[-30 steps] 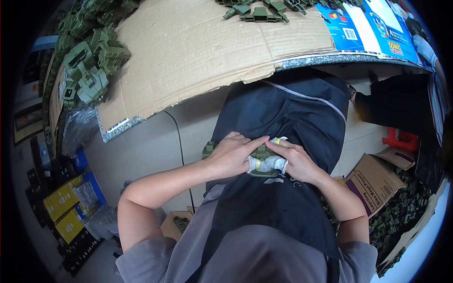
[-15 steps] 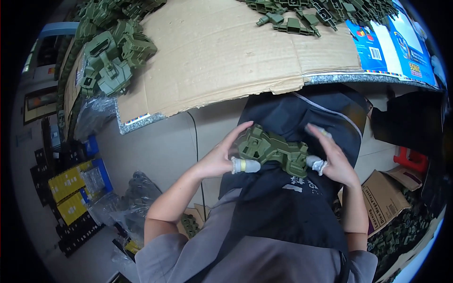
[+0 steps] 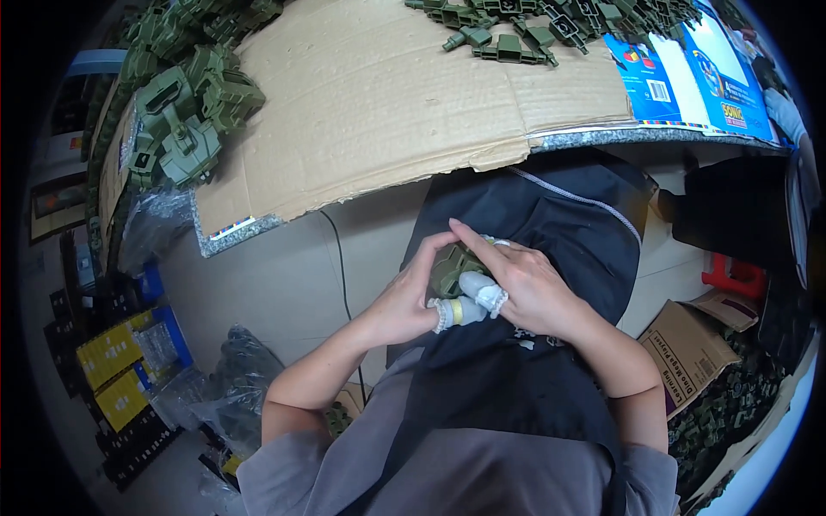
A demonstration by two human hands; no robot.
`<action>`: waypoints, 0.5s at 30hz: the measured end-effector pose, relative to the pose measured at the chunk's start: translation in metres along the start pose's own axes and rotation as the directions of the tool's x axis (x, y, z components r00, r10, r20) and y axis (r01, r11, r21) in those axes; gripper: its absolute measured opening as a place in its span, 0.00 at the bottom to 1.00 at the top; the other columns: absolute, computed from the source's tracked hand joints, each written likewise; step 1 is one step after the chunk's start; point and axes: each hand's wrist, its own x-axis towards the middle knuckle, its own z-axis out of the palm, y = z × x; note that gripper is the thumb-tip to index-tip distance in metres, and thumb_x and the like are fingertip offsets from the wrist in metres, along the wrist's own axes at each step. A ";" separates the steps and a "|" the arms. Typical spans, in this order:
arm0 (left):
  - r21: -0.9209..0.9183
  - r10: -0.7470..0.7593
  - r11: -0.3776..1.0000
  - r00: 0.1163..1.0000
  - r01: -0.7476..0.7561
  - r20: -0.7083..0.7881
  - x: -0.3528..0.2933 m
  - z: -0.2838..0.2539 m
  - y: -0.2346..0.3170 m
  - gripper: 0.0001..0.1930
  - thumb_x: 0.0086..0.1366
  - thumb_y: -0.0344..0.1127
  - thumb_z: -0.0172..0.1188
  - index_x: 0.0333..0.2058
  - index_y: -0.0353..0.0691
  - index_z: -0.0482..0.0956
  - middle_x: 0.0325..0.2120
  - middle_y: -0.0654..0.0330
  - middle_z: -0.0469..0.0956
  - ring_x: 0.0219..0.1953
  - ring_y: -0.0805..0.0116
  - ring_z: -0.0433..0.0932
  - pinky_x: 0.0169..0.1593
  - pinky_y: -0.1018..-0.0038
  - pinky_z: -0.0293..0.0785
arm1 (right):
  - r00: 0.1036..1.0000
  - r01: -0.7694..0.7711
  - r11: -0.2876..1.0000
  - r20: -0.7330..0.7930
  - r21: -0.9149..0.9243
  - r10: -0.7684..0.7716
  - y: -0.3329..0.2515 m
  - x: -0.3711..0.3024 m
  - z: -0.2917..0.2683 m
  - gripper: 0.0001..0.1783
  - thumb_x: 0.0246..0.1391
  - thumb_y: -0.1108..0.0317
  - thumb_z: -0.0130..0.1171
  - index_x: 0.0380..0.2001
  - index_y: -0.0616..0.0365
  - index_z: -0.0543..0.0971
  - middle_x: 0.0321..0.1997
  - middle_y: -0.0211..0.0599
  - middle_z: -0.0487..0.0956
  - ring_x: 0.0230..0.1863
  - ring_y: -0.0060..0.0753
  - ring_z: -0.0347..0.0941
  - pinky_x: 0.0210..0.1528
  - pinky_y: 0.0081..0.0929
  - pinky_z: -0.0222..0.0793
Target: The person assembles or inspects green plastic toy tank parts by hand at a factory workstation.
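Over the dark apron on my lap, a dark green moulded plastic toy part is cupped between both hands. My left hand curves round its left side, fingers along the far edge and thumb along the near edge. My right hand is closed over its right side and hides most of it. The tips of the two hands meet above the part. Both thumbs wear white finger covers, and a similar cover shows on a right finger.
Cardboard covers the table ahead, its edge torn. Green parts are heaped at its left, with smaller green pieces at the back right. A carton and more parts lie lower right, near a red plastic object. Plastic bags sit lower left.
My right hand has moved left and closed over the green part, which now shows only at its left. Both hands have come together. The view has shifted slightly.
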 end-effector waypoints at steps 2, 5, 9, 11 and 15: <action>0.018 0.008 1.000 0.999 -0.008 0.031 0.000 -0.005 0.005 0.38 0.46 0.27 0.59 0.57 0.38 0.52 0.52 0.49 0.63 0.55 0.57 0.65 0.57 0.68 0.59 | 0.999 0.047 0.975 -0.003 0.217 -0.047 0.009 0.000 -0.006 0.45 0.40 0.72 0.59 0.62 0.53 0.52 0.43 0.53 0.73 0.47 0.51 0.70 0.49 0.36 0.65; 0.101 0.069 0.992 0.997 -0.072 0.035 0.001 -0.007 0.006 0.36 0.47 0.29 0.57 0.56 0.40 0.55 0.51 0.49 0.65 0.54 0.54 0.66 0.55 0.67 0.61 | 0.990 -0.120 0.880 0.125 0.460 0.070 0.022 0.007 -0.017 0.44 0.39 0.70 0.63 0.62 0.47 0.55 0.45 0.43 0.75 0.47 0.42 0.72 0.50 0.32 0.66; 0.228 0.006 0.974 0.999 0.005 -0.046 0.001 -0.006 0.001 0.35 0.44 0.29 0.55 0.55 0.43 0.58 0.48 0.50 0.69 0.52 0.52 0.68 0.52 0.66 0.65 | 0.994 -0.072 0.926 0.098 0.370 0.038 0.023 0.013 -0.014 0.39 0.35 0.78 0.57 0.57 0.52 0.63 0.44 0.49 0.75 0.47 0.49 0.71 0.48 0.34 0.65; 0.274 0.024 0.962 0.997 -0.003 -0.071 0.001 -0.003 -0.003 0.35 0.44 0.29 0.55 0.55 0.43 0.59 0.48 0.50 0.69 0.51 0.51 0.68 0.50 0.65 0.66 | 0.998 -0.028 0.942 0.066 0.334 0.006 0.026 0.013 -0.011 0.37 0.34 0.78 0.57 0.56 0.53 0.65 0.43 0.49 0.76 0.46 0.49 0.72 0.48 0.34 0.66; 0.251 -0.073 0.964 0.995 0.088 -0.067 0.004 -0.003 0.000 0.32 0.46 0.26 0.54 0.54 0.40 0.61 0.47 0.51 0.70 0.51 0.57 0.69 0.52 0.68 0.65 | 0.992 -0.050 0.935 0.129 0.350 0.005 0.038 0.015 -0.007 0.35 0.35 0.77 0.57 0.54 0.52 0.67 0.43 0.47 0.76 0.45 0.46 0.73 0.47 0.32 0.66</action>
